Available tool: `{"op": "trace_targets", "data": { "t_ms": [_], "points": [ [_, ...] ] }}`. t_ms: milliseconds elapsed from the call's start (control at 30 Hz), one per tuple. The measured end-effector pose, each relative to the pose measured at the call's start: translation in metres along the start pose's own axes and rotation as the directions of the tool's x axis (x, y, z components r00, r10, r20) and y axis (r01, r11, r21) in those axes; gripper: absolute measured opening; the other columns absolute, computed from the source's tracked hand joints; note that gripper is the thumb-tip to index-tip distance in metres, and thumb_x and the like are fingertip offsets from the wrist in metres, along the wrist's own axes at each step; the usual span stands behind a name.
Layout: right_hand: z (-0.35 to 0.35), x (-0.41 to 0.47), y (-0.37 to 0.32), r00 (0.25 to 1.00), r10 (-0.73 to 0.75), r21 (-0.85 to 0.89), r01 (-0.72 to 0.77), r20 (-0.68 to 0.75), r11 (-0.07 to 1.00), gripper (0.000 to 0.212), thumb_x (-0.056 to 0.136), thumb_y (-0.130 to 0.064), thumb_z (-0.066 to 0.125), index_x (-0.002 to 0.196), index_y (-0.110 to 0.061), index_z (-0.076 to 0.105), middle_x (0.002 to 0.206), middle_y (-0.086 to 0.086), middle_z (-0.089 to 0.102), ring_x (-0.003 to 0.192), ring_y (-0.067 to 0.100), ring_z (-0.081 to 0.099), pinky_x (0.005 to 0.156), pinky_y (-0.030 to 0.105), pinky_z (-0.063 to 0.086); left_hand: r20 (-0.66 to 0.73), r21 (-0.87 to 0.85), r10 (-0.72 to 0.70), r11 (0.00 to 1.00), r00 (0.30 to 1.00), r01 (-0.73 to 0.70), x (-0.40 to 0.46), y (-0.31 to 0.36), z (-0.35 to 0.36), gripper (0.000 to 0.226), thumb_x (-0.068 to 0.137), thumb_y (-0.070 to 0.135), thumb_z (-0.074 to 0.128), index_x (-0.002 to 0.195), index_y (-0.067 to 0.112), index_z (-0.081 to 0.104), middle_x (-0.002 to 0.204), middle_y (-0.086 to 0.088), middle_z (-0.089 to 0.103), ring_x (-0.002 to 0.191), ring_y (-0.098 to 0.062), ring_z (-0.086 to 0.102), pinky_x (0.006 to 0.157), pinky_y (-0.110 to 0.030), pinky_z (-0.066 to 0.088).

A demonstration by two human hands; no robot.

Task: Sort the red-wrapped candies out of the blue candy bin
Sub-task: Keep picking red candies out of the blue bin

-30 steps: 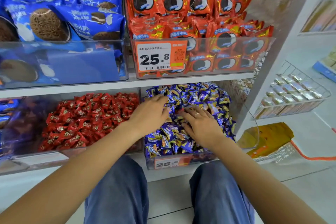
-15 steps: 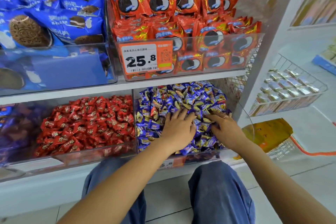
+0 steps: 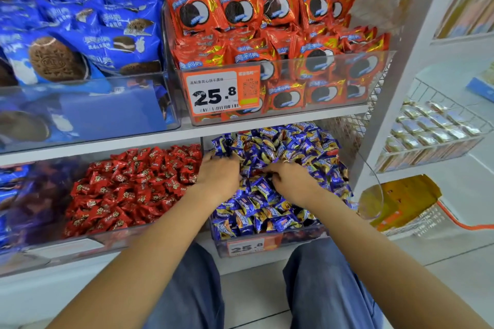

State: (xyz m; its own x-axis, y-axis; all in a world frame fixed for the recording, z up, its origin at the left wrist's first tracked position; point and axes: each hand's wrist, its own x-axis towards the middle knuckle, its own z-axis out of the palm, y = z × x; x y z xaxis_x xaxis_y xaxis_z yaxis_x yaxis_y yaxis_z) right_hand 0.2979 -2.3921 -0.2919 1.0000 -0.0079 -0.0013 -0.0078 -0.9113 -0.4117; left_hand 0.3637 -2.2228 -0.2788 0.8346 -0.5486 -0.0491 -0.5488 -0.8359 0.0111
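Observation:
The clear bin (image 3: 299, 240) on the lower shelf is heaped with blue-and-gold wrapped candies (image 3: 288, 141). Both my hands are inside it. My left hand (image 3: 217, 175) sits at the bin's left side, its fingers curled down into a bunch of blue candies. My right hand (image 3: 292, 180) lies in the middle of the pile with fingers bent and the tips buried, so what it holds is hidden. Just left of it stands a second clear bin (image 3: 80, 247) full of red-wrapped candies (image 3: 133, 189).
Above, one shelf holds a bin of red cookie packs (image 3: 267, 35) with an orange 25.8 price tag (image 3: 222, 92) and blue cookie packs (image 3: 93, 40). A white upright post (image 3: 395, 88) and a wire basket (image 3: 441, 128) stand at the right. My knees in jeans (image 3: 328, 288) are below.
Both hands have slid towards the back and left of the blue pile, and their fingers have gone from spread flat to curled into the candies. The view shifted slightly.

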Motion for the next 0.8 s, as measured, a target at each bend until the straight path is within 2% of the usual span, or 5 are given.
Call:
{"op": "trace_targets", "data": {
  "t_ms": [133,267,467,633,800],
  "points": [
    [0.003,0.011,0.007,0.992,0.124,-0.053,-0.125,-0.035,0.991,0.039,0.097,-0.009,0.041,0.136,-0.009,0.048,0.119,0.016,0.06,0.087,0.028,0.061,0.055,0.02,0.036,-0.041,-0.073,0.017,0.997,0.999,-0.019,-0.003,0.0,0.001,0.024,0.094,0.027,0.054,0.116,0.015,0.051,0.08,0.003,0.065,0.078,-0.02,0.062,0.106,-0.043,0.035],
    [0.005,0.016,0.015,0.991,0.136,-0.109,-0.135,-0.003,0.985,0.038,0.1,-0.023,0.043,0.136,-0.012,0.046,0.107,0.015,0.064,0.084,0.03,0.062,0.053,0.028,0.043,-0.04,-0.05,0.013,0.999,0.999,-0.015,-0.005,0.0,0.001,0.033,0.1,0.036,0.041,0.123,0.016,0.05,0.065,0.008,0.054,0.071,-0.019,0.061,0.105,-0.039,0.034],
    [0.011,0.014,0.009,0.992,0.117,-0.165,-0.124,-0.05,0.978,0.024,0.094,-0.032,0.055,0.113,-0.021,0.066,0.105,0.006,0.067,0.091,0.024,0.063,0.063,0.029,0.047,0.084,0.033,-0.011,0.999,0.996,0.008,0.005,0.005,0.003,0.039,0.102,0.033,0.032,0.133,0.011,0.041,0.085,0.0,0.062,0.085,-0.024,0.06,0.094,-0.039,0.036],
    [0.013,0.0,0.012,0.952,0.088,0.114,-0.057,-0.294,0.992,0.013,0.083,-0.023,0.066,0.079,-0.011,0.062,0.097,0.002,0.062,0.093,0.022,0.05,0.064,0.027,0.036,-0.043,-0.07,-0.001,0.998,0.999,-0.002,0.002,0.003,0.003,0.027,0.098,0.036,0.047,0.108,0.012,0.051,0.073,0.002,0.052,0.073,-0.023,0.057,0.068,-0.034,0.042],
    [-0.001,-0.012,0.014,0.921,0.27,0.497,-0.102,-0.28,0.862,0.025,0.082,-0.008,0.061,0.066,-0.01,0.041,0.074,-0.005,0.061,0.062,0.004,0.054,0.052,0.022,0.038,-0.183,-0.41,-0.042,0.912,0.982,-0.037,-0.002,0.004,-0.007,0.02,0.095,0.026,0.055,0.084,0.015,0.043,0.066,0.004,0.051,0.06,-0.017,0.054,0.05,-0.029,0.036]
  ]
}}
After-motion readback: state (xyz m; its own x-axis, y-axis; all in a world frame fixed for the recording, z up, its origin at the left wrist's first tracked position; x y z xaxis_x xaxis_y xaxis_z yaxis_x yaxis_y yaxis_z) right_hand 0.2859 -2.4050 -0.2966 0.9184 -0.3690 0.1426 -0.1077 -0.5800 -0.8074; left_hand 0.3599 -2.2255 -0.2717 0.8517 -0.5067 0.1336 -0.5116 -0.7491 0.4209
